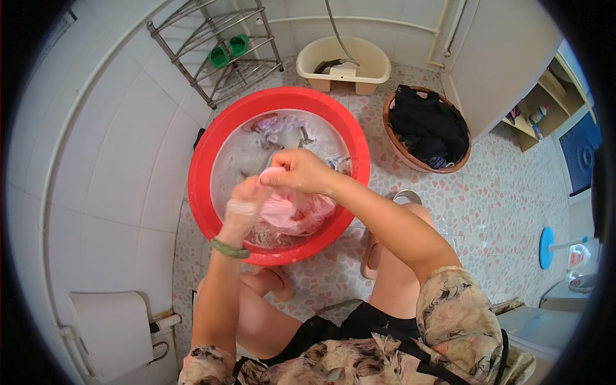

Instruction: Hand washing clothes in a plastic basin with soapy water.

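two hands of mine meet on one pink cloth [296, 210]. my right hand [303, 171] is closed on a bunched bit of it, thumb and fingers pressed together; my left hand [244, 197], blurred and wet with suds, is closed on it just beside and nearer to me, though i cannot tell each finger's place. the rest of the cloth spreads below my grip and to its right, lying in the soapy water [232, 160]. around all this runs the wide rim of a red basin [204, 163], and beyond my fingers, on its far side, other wet clothes [280, 124] lie in the water. a green bracelet [230, 249] circles my left wrist.

farther off, ahead of my grip, a cream tub [374, 56] has a dark shower head [328, 65] in it. ahead and to the left is a metal rack [221, 29] with two green slippers [229, 51]. ahead and to the right, a brown-rimmed basket [387, 122] holds a heap of dark clothes [428, 125].
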Demonstrator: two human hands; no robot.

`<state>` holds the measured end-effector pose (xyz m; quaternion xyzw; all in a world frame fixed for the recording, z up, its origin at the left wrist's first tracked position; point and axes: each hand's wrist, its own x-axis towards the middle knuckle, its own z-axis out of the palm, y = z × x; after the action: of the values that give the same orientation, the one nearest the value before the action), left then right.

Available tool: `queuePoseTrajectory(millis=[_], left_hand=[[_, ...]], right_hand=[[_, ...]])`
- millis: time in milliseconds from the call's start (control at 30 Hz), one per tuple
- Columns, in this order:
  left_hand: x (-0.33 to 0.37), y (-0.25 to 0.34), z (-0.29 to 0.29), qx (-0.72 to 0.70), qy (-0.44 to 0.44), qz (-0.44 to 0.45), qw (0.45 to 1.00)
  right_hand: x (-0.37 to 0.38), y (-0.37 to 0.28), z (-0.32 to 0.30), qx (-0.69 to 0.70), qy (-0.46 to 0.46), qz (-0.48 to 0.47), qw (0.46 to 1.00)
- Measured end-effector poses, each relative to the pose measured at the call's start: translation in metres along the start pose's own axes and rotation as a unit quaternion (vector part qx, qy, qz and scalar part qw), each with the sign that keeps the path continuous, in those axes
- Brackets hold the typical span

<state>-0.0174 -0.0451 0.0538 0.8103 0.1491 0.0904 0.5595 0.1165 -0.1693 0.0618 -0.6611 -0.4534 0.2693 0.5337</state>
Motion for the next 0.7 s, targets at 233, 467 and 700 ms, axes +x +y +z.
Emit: queuePoseTrajectory(millis=[233,467,700], left_hand=[[-0.024,0.032,-0.054,-0.438,0.219,-0.01,0.872],[-0.008,-0.071,-0.03,-0.591,-0.149,-0.266,0.747],[-0.025,0.004,0.033,-0.467,0.073,-0.163,0.866]], right_hand=[[-0.025,0.06,-0.003,-0.245,-0.229,0.106,0.936],[-0.008,0.005,0.041,0.187,0.027,-0.095,0.977],[-0.037,-0.036,0.111,-0.072,-0.072,-0.335,0.937]])
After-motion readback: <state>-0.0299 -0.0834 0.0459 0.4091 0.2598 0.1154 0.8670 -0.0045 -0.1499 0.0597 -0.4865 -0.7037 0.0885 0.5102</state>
